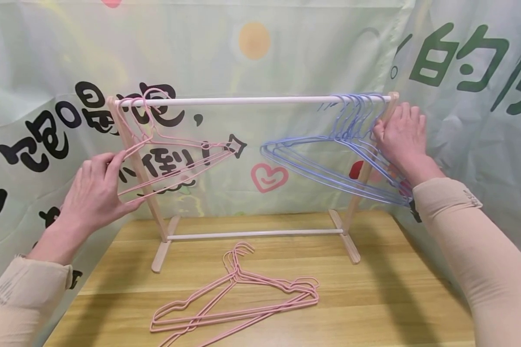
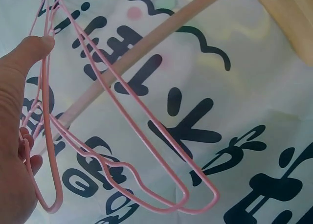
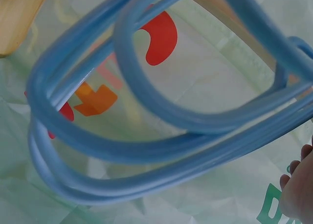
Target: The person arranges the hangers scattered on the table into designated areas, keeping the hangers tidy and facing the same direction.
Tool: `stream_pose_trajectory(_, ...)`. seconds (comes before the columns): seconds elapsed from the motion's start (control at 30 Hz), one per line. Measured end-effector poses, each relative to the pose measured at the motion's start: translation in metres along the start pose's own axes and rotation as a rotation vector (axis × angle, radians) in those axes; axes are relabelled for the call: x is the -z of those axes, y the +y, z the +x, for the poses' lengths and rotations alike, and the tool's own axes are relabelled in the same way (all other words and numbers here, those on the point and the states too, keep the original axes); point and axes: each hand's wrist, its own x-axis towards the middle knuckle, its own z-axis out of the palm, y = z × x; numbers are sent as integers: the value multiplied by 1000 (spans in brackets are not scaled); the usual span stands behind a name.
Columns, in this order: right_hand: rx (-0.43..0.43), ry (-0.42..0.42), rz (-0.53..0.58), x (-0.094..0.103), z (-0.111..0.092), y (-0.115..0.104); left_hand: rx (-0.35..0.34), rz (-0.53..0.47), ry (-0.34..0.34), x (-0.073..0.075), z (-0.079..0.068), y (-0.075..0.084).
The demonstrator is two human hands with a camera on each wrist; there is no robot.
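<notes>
My left hand (image 1: pixel 95 193) pinches the left end of a pink hanger (image 2: pixel 46 111). That hanger's hook is at the left end of the white rail (image 1: pixel 252 100), where two other pink hangers (image 2: pixel 161 131) hang close by. At the rail's other end my right hand (image 1: pixel 401 135) grips the wooden post (image 1: pixel 364 168) near its top; part of the post is hidden behind it. Several blue hangers (image 1: pixel 312 140) hang bunched beside that hand. Up close in the right wrist view are the blue hangers' rounded ends (image 3: pixel 122 150), with the right hand (image 3: pixel 298 190) at the edge.
Several pink hangers (image 1: pixel 239 277) lie stacked on the wooden table (image 1: pixel 351 299), in front of the rack. The rack's feet (image 1: pixel 351 248) and lower white bar (image 1: pixel 252 234) stand behind them. A printed cloth (image 1: pixel 221 58) hangs behind and at both sides.
</notes>
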Motion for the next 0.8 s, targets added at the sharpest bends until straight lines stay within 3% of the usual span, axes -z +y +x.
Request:
stream_pose_trajectory(0.27, 4, 4, 7, 0, -1, 0, 11, 16, -12, -3, -7, -4)
stream_pose_trajectory(0.8, 6, 17, 14, 0, -1, -1, -31, -8, 47, -18, -22, -12)
